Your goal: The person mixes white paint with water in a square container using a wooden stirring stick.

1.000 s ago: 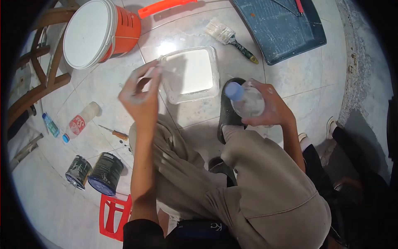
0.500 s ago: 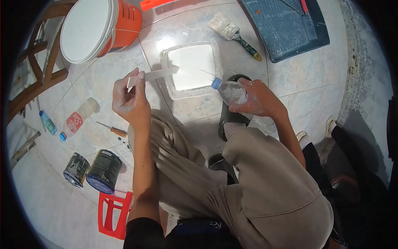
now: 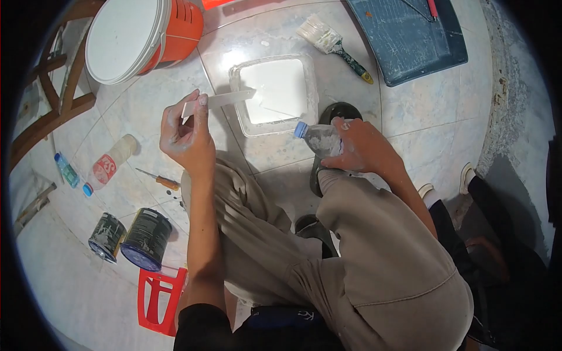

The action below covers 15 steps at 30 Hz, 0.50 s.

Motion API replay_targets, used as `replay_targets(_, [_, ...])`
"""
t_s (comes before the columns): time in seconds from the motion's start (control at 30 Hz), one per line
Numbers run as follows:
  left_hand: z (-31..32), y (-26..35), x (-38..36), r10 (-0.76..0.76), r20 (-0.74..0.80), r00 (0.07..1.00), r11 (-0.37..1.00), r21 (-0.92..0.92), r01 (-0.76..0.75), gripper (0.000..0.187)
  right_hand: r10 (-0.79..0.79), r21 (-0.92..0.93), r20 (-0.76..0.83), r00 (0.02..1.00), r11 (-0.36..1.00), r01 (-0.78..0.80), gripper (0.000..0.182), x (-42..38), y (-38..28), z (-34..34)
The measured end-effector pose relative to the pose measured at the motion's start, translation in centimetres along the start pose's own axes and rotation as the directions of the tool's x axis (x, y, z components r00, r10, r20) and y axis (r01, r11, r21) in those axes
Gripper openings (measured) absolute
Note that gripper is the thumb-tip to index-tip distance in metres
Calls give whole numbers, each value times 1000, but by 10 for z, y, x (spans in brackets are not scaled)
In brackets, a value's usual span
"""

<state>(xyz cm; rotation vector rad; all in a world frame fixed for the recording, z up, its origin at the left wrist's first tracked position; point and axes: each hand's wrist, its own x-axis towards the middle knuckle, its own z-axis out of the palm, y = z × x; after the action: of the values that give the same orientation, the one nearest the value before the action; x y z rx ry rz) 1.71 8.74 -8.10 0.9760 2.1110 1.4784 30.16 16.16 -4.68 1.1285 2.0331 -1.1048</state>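
My left hand [image 3: 188, 131] pinches a flat white stirring stick [image 3: 225, 99], whose far end reaches over the white paint in a clear square tub [image 3: 236, 108]. In my right hand [image 3: 363, 146] is a clear plastic bottle [image 3: 323, 140], lying on its side with its blue cap pointed at the tub. A thin streak of liquid runs from the cap across the paint. The fingers wrap round the bottle's body and hide its base. Whether the stick's tip is dipped in the paint or just above it is hard to tell.
A paint-crusted brush [image 3: 336, 47] and a dark roller tray [image 3: 410, 41] lie beyond the tub. An orange bucket [image 3: 181, 35] with a white lid stands at upper left. A screwdriver [image 3: 161, 178], a labelled bottle [image 3: 111, 164] and dark cans [image 3: 146, 237] are left. Another person's feet [image 3: 465, 175] are at right.
The bottle in my right hand has shifted slightly left and tilted a little. The liquid streak now reaches farther left over the paint. My left hand keeps its hold on the stick.
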Motion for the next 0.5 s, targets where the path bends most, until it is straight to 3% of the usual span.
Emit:
replay_targets(0.13, [-4, 1, 0, -47, 42, 998, 998, 37, 46, 13, 24, -42, -25, 999, 999, -25, 77, -3, -1, 1])
replay_targets(0.33, [0, -10, 0, 1, 162, 987, 995, -95, 14, 19, 52, 102, -23, 998, 994, -49, 80, -5, -10, -27])
replay_targets(0.37, [-3, -7, 1, -39, 218, 975, 999, -3, 40, 22, 31, 77, -72, 997, 997, -26, 80, -3, -8, -24])
replay_targets(0.43, [-1, -11, 1, -37, 192, 981, 998, -49, 48, 23, -11, 29, -165, 986, 999, 16, 80, 1, -2, -15])
replay_targets(0.5, [-2, -11, 2, -28, 172, 985, 997, -69, 40, 24, -19, 9, -90, 996, 1000, 20, 79, 6, -12, -28])
